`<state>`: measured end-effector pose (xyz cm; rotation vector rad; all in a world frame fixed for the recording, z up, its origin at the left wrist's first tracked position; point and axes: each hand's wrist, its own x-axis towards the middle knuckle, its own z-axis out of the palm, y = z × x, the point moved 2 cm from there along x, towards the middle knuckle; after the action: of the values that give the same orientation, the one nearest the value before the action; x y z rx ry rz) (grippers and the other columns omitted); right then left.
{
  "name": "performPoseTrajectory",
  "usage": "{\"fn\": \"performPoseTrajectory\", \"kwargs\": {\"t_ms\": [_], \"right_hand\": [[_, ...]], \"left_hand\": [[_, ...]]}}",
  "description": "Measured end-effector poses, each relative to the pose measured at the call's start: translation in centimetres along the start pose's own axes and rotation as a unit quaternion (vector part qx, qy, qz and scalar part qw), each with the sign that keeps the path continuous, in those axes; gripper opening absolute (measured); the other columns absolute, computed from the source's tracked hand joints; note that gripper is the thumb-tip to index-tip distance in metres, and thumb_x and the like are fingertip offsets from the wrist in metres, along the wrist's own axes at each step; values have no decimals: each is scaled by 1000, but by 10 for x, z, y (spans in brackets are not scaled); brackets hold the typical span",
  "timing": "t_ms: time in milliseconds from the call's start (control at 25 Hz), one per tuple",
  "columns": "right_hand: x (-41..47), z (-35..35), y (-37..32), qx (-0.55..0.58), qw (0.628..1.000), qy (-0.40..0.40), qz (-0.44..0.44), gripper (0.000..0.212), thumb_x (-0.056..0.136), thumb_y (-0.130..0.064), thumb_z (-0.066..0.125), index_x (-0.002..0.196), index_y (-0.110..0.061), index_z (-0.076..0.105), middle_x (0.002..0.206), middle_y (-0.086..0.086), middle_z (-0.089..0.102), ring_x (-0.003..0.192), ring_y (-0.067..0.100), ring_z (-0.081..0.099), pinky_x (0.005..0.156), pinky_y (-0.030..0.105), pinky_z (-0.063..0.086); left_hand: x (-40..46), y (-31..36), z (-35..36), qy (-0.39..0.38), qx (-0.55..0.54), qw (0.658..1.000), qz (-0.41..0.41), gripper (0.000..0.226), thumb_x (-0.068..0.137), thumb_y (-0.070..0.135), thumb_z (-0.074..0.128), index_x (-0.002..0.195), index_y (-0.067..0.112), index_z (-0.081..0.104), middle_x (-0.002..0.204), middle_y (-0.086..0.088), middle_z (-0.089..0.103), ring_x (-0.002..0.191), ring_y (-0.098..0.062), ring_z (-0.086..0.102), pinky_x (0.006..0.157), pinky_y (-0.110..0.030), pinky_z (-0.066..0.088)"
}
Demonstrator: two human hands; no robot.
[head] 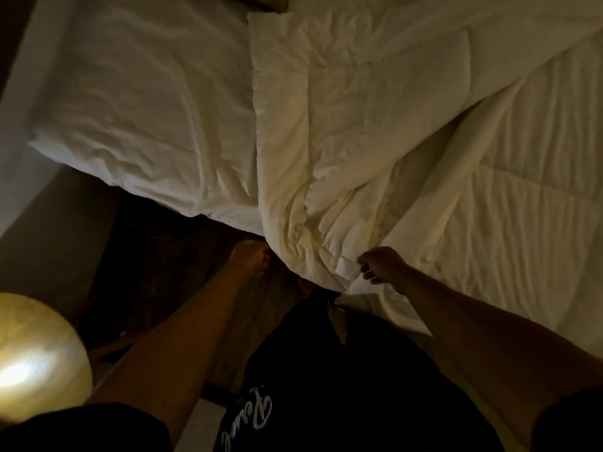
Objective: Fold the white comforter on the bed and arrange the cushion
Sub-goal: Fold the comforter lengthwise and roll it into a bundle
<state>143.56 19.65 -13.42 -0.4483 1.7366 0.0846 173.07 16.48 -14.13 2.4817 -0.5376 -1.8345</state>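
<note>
Pinching comforter edge, right hand

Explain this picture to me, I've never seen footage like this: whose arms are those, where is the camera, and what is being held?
The one picture comes from a camera worn on a person's head, looking down past a dark shirt. Both bare arms belong to that person. The right hand is closed on the near edge of the white comforter, which lies rumpled across the right part of the bed and hangs over its side. The left hand is beside the hanging fabric; the dim picture does not show whether it grips. On the left lies the bare wrinkled sheet. A lit lamp glows at lower left. No cushion is in view.
</note>
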Motion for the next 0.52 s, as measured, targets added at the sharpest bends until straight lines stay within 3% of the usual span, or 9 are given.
{"fn": "performPoseTrajectory", "kwargs": {"t_ms": [80,160,240,320,440,520], "right_hand": [[21,15,-47,-69,995,7,-77,19,94,-21,55,98,-5,65,94,9,69,78,23,65,71,34,53],[38,30,-102,-195,962,41,-189,23,95,-25,53,108,-9,64,107,2,67,99,24,64,88,35,51],[52,46,-152,-227,925,71,-295,25,93,-23,54,114,-13,62,112,6,65,105,25,62,90,34,50],[64,61,-193,-224,888,137,-378,27,93,-26,55,117,-15,59,112,9,62,102,26,62,88,35,51],[103,85,-240,-202,864,238,-395,48,93,-41,55,128,-9,49,121,14,53,104,30,58,86,37,49],[127,101,-263,-228,856,307,-347,75,85,-60,56,138,-9,39,129,18,46,114,34,50,93,45,47]], "left_hand": [[26,18,-4,28,48,998,32,20,91,32,60,98,13,60,109,-15,66,95,-31,64,88,-45,54],[46,50,-10,62,88,990,87,35,88,34,62,118,15,59,121,-10,62,104,-28,60,85,-37,50],[68,82,-12,96,122,977,147,50,89,36,62,132,14,50,130,-9,58,113,-27,57,82,-31,41],[87,106,-6,104,134,962,213,62,89,43,64,138,12,44,136,-10,54,119,-27,56,86,-31,43],[117,120,14,120,149,948,254,82,85,60,62,144,9,37,142,-11,49,127,-28,50,101,-37,44],[128,117,27,153,112,951,245,83,80,70,59,134,8,48,125,-8,60,113,-27,59,93,-39,51]]}}
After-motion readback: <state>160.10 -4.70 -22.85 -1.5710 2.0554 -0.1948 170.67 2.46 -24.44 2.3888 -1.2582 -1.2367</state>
